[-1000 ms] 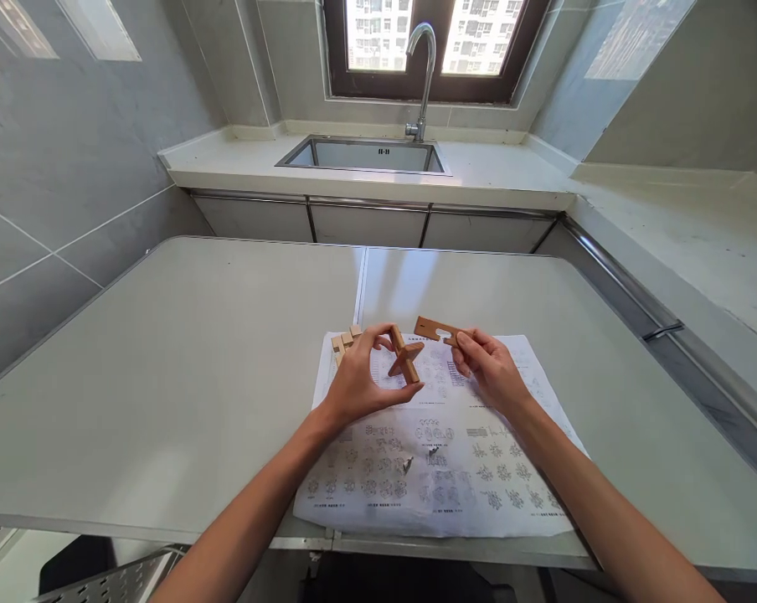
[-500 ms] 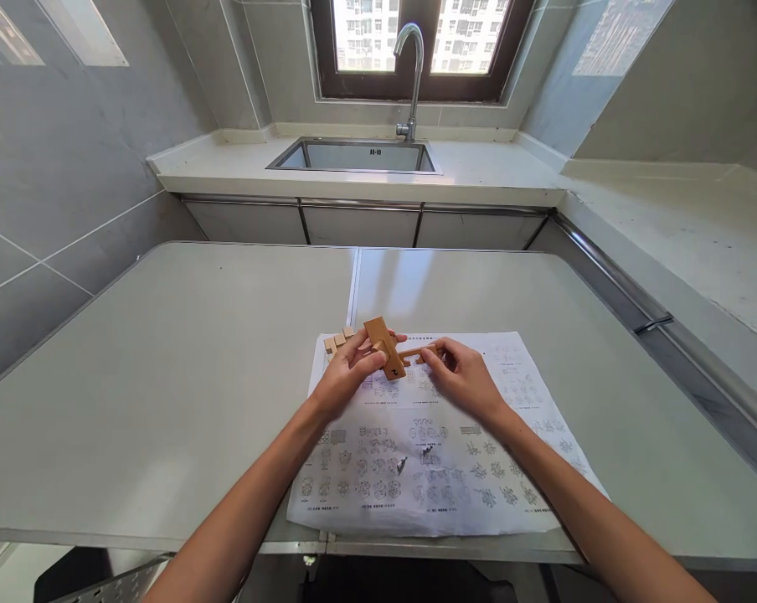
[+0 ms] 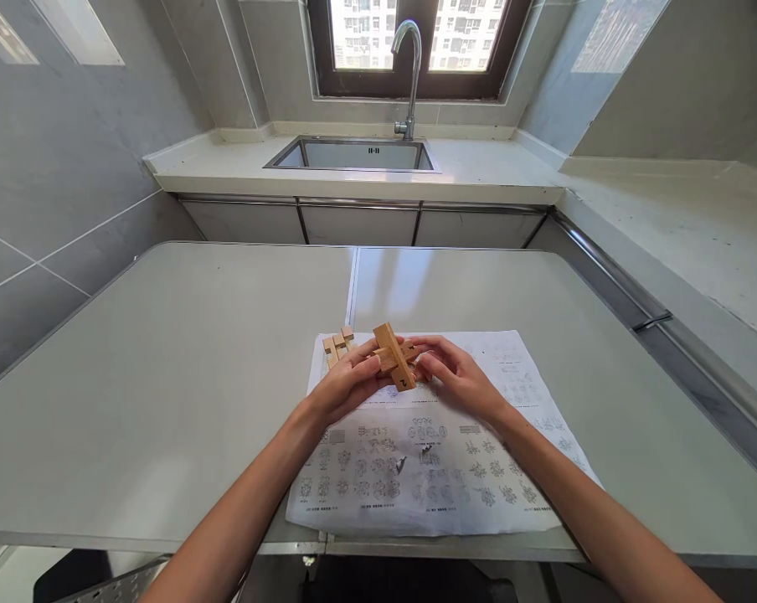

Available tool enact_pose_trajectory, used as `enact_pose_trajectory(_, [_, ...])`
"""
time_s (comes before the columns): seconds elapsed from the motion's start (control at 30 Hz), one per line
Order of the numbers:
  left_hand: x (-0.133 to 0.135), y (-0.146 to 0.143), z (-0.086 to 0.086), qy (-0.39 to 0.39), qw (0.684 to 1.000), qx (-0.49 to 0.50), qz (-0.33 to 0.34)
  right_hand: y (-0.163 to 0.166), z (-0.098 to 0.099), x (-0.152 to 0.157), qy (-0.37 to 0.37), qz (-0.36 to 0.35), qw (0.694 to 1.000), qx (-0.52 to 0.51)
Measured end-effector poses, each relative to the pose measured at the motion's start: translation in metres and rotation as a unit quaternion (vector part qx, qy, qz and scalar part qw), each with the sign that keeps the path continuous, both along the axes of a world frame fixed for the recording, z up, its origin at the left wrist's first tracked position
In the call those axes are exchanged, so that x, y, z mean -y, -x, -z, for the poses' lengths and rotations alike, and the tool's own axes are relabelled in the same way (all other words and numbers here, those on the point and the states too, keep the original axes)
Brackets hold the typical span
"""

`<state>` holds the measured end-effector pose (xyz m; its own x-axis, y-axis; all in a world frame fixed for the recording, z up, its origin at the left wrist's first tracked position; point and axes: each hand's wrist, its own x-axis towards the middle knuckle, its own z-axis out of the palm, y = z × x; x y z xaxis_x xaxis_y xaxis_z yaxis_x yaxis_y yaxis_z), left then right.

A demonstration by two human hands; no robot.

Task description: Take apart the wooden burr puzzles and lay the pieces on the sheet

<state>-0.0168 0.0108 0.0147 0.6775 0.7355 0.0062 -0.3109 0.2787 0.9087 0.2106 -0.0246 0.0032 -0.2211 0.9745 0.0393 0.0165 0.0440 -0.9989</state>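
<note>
My left hand (image 3: 344, 383) and my right hand (image 3: 455, 377) meet over a printed instruction sheet (image 3: 441, 452) and together hold a crossed wooden puzzle assembly (image 3: 394, 357). The left fingers grip its left side. From the right, the right fingers press on a flat piece that runs into the cross. Several loose wooden puzzle pieces (image 3: 337, 343) lie on the sheet's far left corner, just beyond my left hand.
The sheet lies on a grey table (image 3: 165, 352) with a seam down its middle. Behind it a counter holds a steel sink (image 3: 353, 156) and a tap (image 3: 409, 75) under a window. Another counter (image 3: 680, 226) runs along the right.
My right hand brought the slotted flat piece leftward into the crossed pieces held by my left hand. Both hands now grip one joined assembly, which has turned a little.
</note>
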Motion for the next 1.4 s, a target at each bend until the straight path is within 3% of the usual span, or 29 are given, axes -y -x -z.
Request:
enact_pose_trajectory(0.33, [0.005, -0.003, -0.005, -0.012, 0.997, -0.001, 0.075, -0.004, 0.004, 0.001, 0.052, -0.072, 0.995, -0.040])
enact_pose_trajectory(0.57, [0.005, -0.002, -0.005, 0.034, 0.999, 0.015, 0.025, -0.006, 0.004, 0.000, 0.074, -0.041, 0.993, -0.079])
enact_pose_trajectory(0.73, [0.002, 0.000, -0.009, 0.054, 0.997, 0.045, -0.027, -0.008, 0.007, -0.004, 0.076, 0.070, 0.990, -0.095])
enact_pose_trajectory(0.87, [0.002, -0.004, -0.010, 0.013, 0.989, -0.082, -0.123, -0.013, 0.012, -0.010, 0.047, 0.198, 0.979, -0.022])
enact_pose_trajectory(1.0, [0.007, -0.011, -0.001, -0.097, 0.949, -0.241, -0.178, -0.015, 0.019, -0.012, -0.001, 0.271, 0.956, 0.115])
enact_pose_trajectory(1.2, [0.013, -0.015, 0.010, -0.306, 0.849, -0.369, -0.223, -0.013, 0.026, -0.012, -0.063, 0.290, 0.919, 0.259])
enact_pose_trajectory(1.4, [0.012, -0.014, 0.016, -0.361, 0.785, -0.446, -0.234, -0.009, 0.025, -0.009, -0.084, 0.250, 0.902, 0.343])
